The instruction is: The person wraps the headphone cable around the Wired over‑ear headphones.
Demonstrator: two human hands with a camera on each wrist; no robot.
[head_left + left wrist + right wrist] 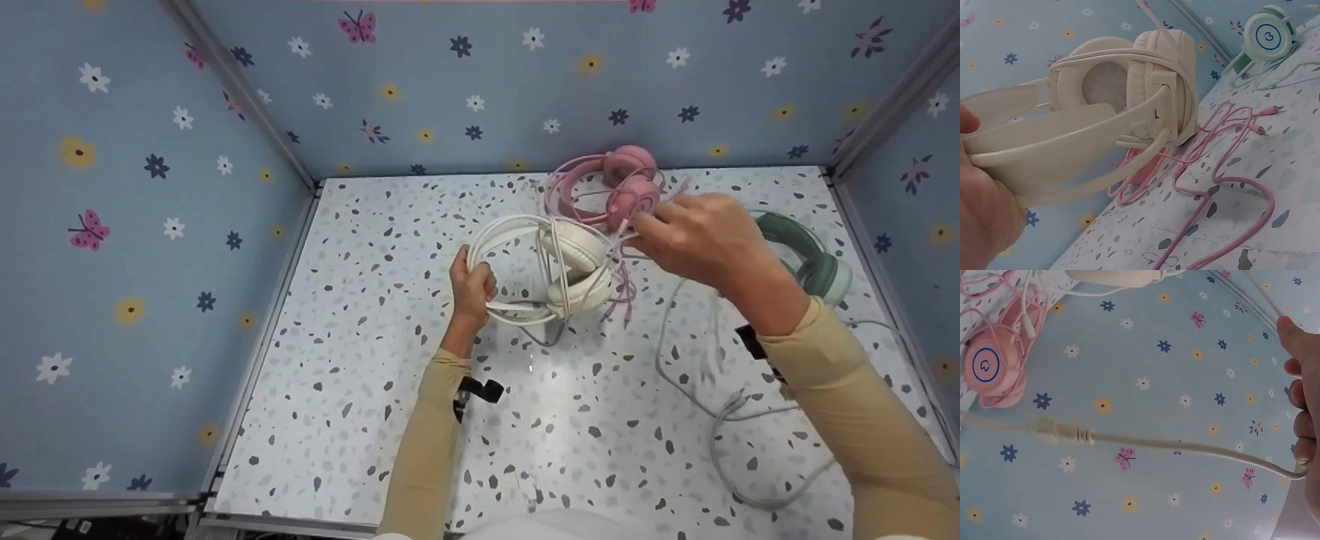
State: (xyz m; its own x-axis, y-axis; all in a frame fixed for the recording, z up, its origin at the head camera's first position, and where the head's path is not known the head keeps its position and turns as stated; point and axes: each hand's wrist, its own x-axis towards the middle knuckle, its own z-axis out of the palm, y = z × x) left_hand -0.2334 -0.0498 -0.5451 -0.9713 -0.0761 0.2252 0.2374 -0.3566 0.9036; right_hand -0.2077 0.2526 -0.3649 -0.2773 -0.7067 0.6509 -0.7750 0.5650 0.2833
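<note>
My left hand (pixel 472 289) grips the headband of a pair of white headphones (pixel 576 246), held up off the table with the ear cups pointing right. Strands of white cable loop around the band and cups. To the right, my right hand (pixel 701 238) holds the white cable (pixel 1185 448) in curled fingers. Part of that cable droops below the fist in the right wrist view, with a thicker connector piece (pixel 1055 430) along it. Close behind the white pair lie pink headphones (pixel 634 196), their pink cable (pixel 1258 191) wound about them and trailing over the table.
Green headphones (pixel 821 274) lie at the right side, partly behind my right forearm. Their pale cable (pixel 724 420) snakes across the right front of the speckled table (pixel 345 390). Flowered blue panels (pixel 420 97) enclose the back and both sides.
</note>
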